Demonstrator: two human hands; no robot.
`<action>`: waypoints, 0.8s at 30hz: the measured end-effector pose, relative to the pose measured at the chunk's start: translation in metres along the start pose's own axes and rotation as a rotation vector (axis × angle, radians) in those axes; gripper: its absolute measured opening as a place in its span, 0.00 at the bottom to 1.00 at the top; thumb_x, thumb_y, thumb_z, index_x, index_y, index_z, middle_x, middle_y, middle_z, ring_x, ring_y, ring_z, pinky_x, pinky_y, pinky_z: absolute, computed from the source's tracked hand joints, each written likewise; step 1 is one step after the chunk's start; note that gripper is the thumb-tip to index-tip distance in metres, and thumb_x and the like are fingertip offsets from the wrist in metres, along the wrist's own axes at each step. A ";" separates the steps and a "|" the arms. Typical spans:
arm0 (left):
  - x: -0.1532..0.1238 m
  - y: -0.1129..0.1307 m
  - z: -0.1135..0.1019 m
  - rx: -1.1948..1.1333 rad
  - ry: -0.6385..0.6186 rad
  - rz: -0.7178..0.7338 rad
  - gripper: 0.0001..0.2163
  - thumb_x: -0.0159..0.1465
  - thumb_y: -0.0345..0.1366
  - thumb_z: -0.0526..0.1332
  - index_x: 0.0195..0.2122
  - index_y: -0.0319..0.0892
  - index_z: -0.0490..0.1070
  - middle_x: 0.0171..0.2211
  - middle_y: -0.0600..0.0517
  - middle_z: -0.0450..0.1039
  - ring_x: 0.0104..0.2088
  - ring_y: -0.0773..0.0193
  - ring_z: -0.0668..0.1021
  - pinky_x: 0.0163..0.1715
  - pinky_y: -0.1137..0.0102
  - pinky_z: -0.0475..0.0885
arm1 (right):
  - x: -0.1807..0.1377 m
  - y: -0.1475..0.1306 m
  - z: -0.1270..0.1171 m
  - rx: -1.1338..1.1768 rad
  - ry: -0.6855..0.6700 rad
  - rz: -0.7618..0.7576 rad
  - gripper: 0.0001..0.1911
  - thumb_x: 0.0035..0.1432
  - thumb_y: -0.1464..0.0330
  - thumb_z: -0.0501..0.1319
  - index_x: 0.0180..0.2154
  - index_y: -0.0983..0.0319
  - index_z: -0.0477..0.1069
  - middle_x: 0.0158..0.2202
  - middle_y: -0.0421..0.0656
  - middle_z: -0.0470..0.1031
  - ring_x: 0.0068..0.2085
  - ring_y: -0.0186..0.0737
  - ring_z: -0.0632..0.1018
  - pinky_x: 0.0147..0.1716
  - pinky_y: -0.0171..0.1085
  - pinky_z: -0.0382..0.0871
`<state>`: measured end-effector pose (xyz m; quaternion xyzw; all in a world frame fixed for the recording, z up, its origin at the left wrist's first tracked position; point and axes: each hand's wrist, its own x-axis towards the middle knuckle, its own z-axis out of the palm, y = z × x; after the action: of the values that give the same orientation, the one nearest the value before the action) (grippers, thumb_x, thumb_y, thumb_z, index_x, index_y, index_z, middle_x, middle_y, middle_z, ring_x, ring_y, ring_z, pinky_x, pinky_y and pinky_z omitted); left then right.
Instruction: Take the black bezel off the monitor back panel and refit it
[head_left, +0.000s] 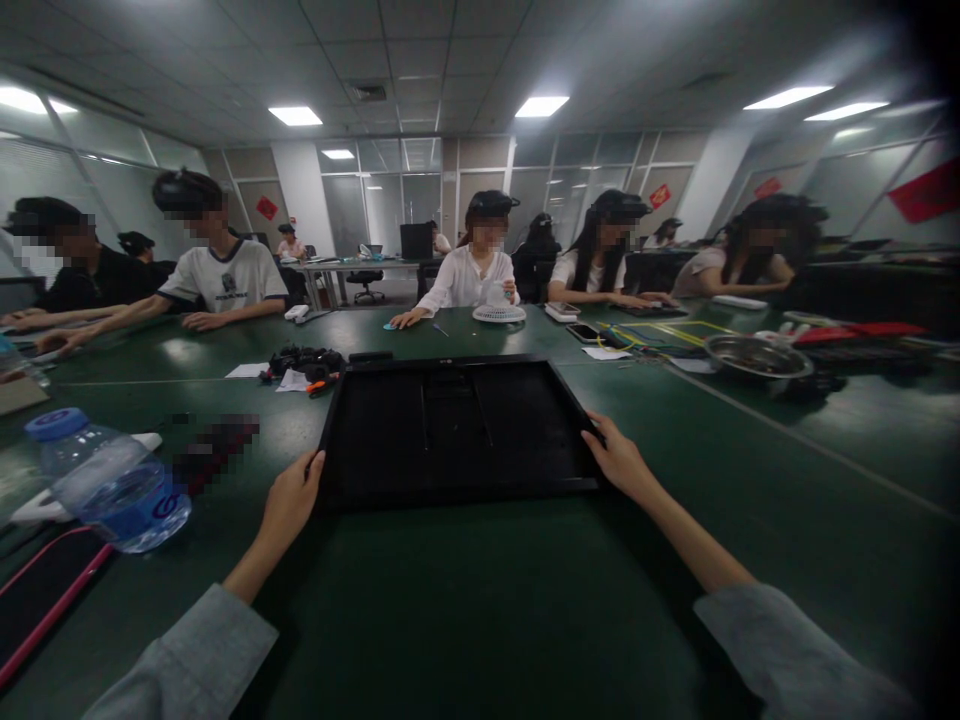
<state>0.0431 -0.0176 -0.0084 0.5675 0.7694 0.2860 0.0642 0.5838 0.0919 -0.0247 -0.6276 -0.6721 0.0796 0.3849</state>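
Between my two hands is a black monitor casing (382,430), a wide shallow rectangle with a raised rim and a small light mark on its far edge. My left hand (291,497) grips the left rim, thumb on top and fingers curled beneath. On the opposite side my right hand (619,455) holds the right rim, its fingers wrapped around the edge. Two thin lines run along the dark inside of the casing. Whether its underside touches the green table (480,610) I cannot tell.
At left lie a tipped water bottle (112,485) and a red-edged phone (52,590). Black parts (304,365) sit beyond the casing's left corner. A metal bowl (757,358) and yellow cables (679,332) are at right. Several people sit across the table, one beside a white fan (499,314).
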 end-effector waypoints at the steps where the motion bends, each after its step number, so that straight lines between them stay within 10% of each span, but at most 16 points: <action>1: 0.000 0.000 0.000 -0.004 -0.004 -0.004 0.26 0.72 0.50 0.44 0.56 0.37 0.73 0.50 0.39 0.79 0.49 0.48 0.80 0.50 0.60 0.72 | 0.000 0.001 0.000 0.003 -0.004 -0.001 0.29 0.63 0.60 0.52 0.62 0.67 0.64 0.52 0.57 0.77 0.54 0.57 0.79 0.56 0.54 0.71; 24: 0.010 -0.014 0.007 -0.180 0.062 -0.005 0.27 0.70 0.51 0.48 0.58 0.36 0.71 0.54 0.38 0.76 0.51 0.48 0.79 0.53 0.56 0.72 | -0.003 0.005 -0.002 0.065 -0.055 0.033 0.29 0.61 0.62 0.53 0.62 0.64 0.62 0.46 0.54 0.79 0.46 0.55 0.81 0.50 0.53 0.74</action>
<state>0.0309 -0.0086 -0.0194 0.5484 0.7437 0.3711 0.0917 0.5883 0.0894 -0.0276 -0.6231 -0.6691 0.1249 0.3853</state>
